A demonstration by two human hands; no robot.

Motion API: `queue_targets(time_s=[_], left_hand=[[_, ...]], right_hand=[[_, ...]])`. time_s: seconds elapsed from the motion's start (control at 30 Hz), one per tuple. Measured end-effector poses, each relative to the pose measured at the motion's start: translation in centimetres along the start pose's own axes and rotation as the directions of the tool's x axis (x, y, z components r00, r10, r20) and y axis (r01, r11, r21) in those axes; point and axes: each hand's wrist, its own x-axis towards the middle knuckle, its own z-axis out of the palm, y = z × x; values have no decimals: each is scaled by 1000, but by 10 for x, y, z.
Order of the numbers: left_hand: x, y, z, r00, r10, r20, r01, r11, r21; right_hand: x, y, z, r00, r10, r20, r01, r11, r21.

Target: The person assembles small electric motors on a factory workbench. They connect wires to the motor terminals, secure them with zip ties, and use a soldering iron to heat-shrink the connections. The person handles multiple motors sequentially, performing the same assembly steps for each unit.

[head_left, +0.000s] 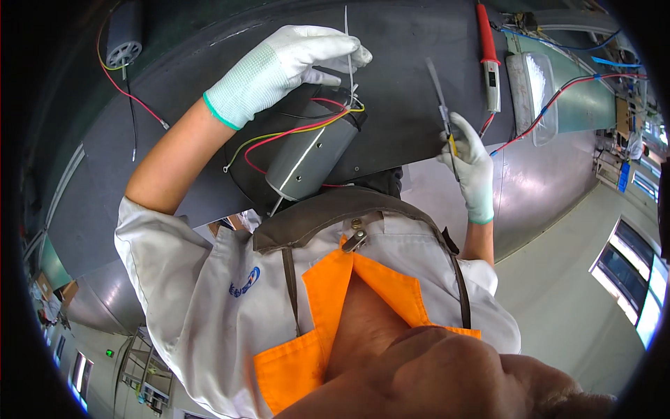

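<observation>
My left hand (310,59), in a white glove, has its fingers curved and its thumb apart from them. A thin white cable tie (348,42) stands up along those fingers, and I see no firm grip on it. Its lower end meets the red, yellow and black wires (326,120) at the end of a grey cylindrical motor (307,159). The motor lies tilted in front of me, its shaft toward my apron. At the right, my gloved right hand (469,162) is closed round a slim scissors-like tool (451,144) with yellow and black handles; its grey tip points away from me.
A dark mat (412,35) covers the bench. To the right lie a red-and-white hand tool (493,77) with a cord and a clear tray (546,126) of white strips. Another grey motor (125,31) with wires stands far left. Red and blue cables (558,94) cross the right side.
</observation>
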Motion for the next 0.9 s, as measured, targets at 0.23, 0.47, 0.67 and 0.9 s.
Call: queue_targets(time_s=[0.23, 0.47, 0.67, 0.9], left_hand=[[4, -4, -1, 999, 17, -34, -21, 994, -106], [5, -6, 0, 998, -24, -54, 18, 993, -114], [-8, -2, 1, 978, 157, -139, -158, 987, 7], [-146, 36, -45, 784, 259, 565, -554, 703, 447]], right_hand=[[29, -46, 39, 876, -128, 466, 387, 763, -518], [23, -64, 52, 802, -220, 555, 587, 462, -665], [17, -65, 56, 864, -172, 474, 504, 302, -809], [44, -33, 21, 871, -429, 240, 290, 54, -955]])
